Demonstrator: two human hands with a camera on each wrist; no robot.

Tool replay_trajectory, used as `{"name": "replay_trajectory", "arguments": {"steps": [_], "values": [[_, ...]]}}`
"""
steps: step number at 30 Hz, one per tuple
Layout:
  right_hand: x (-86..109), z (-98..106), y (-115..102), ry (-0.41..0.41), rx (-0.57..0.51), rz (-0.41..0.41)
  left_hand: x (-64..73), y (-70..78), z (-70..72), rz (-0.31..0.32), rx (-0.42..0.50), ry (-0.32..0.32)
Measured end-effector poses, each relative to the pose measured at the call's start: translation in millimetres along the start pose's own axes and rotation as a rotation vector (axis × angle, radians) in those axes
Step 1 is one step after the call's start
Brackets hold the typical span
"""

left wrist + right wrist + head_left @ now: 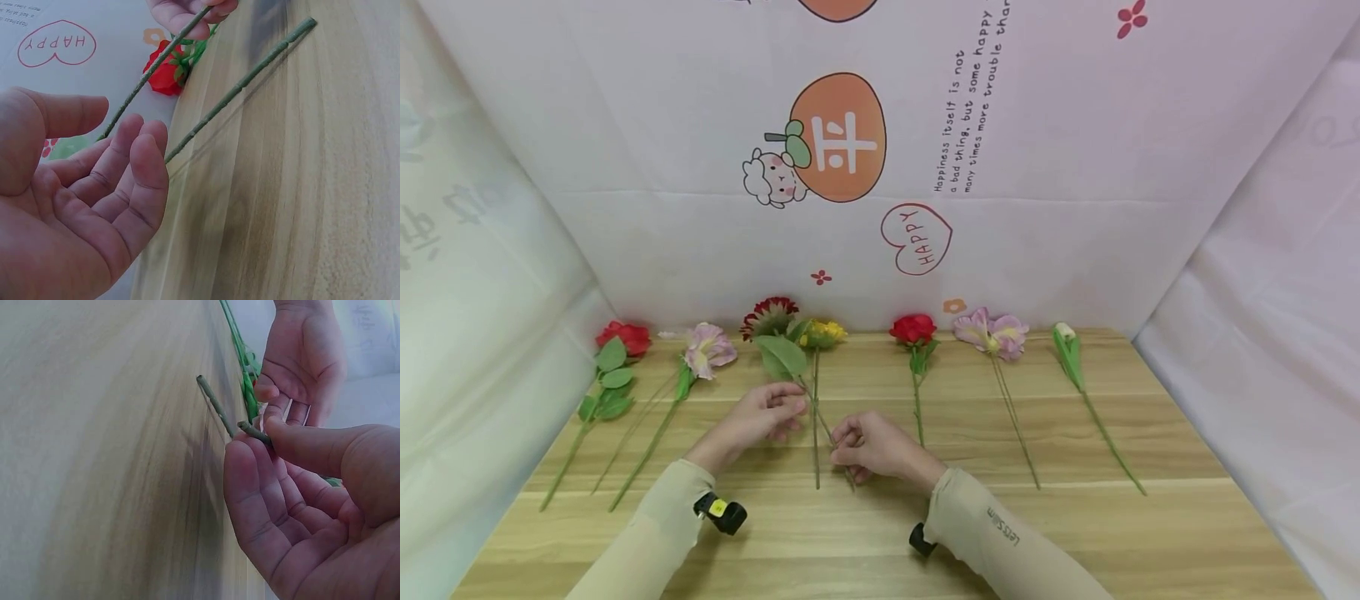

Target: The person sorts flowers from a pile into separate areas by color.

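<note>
A dark red flower (770, 318) with broad green leaves (784, 354) lies slanted across the stem of a yellow flower (823, 334). Near the lower end of the red flower's stem, my right hand (872, 446) pinches it between thumb and fingers; the cut stem tip (250, 430) pokes out in the right wrist view. My left hand (767, 417) is beside the upper stem, its thumb and loosely bent fingers apart in the left wrist view. Whether its index finger touches the stem (147, 75) I cannot tell. The yellow flower's stem (816, 433) lies on the table.
On the wooden table (752, 542), a red rose (625, 337) and a pink-purple flower (709, 350) lie left. A red rose (913, 329), a purple flower (992, 333) and a white tulip (1066, 333) lie right. A printed white cloth (1037, 250) hangs behind.
</note>
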State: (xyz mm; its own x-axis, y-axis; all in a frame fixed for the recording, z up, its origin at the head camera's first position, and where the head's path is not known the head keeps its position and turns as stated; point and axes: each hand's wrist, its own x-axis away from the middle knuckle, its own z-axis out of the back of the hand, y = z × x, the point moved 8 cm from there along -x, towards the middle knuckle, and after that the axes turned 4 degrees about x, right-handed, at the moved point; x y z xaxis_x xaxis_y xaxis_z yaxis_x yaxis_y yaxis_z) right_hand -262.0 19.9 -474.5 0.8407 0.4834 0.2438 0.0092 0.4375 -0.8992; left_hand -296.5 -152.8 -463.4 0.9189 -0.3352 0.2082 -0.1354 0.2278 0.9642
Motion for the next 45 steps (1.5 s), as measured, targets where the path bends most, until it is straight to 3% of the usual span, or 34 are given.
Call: {"name": "replay_trajectory", "arguments": {"steps": [7, 13, 25, 35, 41, 45], "values": [[0.8, 3.3, -2.7, 0.016, 0.015, 0.022, 1.5, 5.1, -0.6, -0.023, -0.010, 0.001], [1.7, 4.0, 5.0, 0.034, 0.041, -0.040, 1.2, -7.4, -11.4, 0.030, -0.040, -0.060], [2.8, -5.9, 5.7, -0.017, 0.057, -0.078, -0.7, -14.8, -15.2, 0.053, -0.065, -0.050], [6.4, -9.5, 3.6, -0.080, 0.073, -0.058, 2.5, -16.4, -15.3, 0.054, -0.055, -0.052], [6.2, -7.4, 4.8, -0.081, 0.039, -0.059, 4.3, -19.2, -9.9, 0.070, -0.060, -0.031], [6.3, -3.8, 4.7, -0.078, 0.003, -0.048, 8.0, -17.8, -6.1, 0.048, -0.078, -0.051]]}}
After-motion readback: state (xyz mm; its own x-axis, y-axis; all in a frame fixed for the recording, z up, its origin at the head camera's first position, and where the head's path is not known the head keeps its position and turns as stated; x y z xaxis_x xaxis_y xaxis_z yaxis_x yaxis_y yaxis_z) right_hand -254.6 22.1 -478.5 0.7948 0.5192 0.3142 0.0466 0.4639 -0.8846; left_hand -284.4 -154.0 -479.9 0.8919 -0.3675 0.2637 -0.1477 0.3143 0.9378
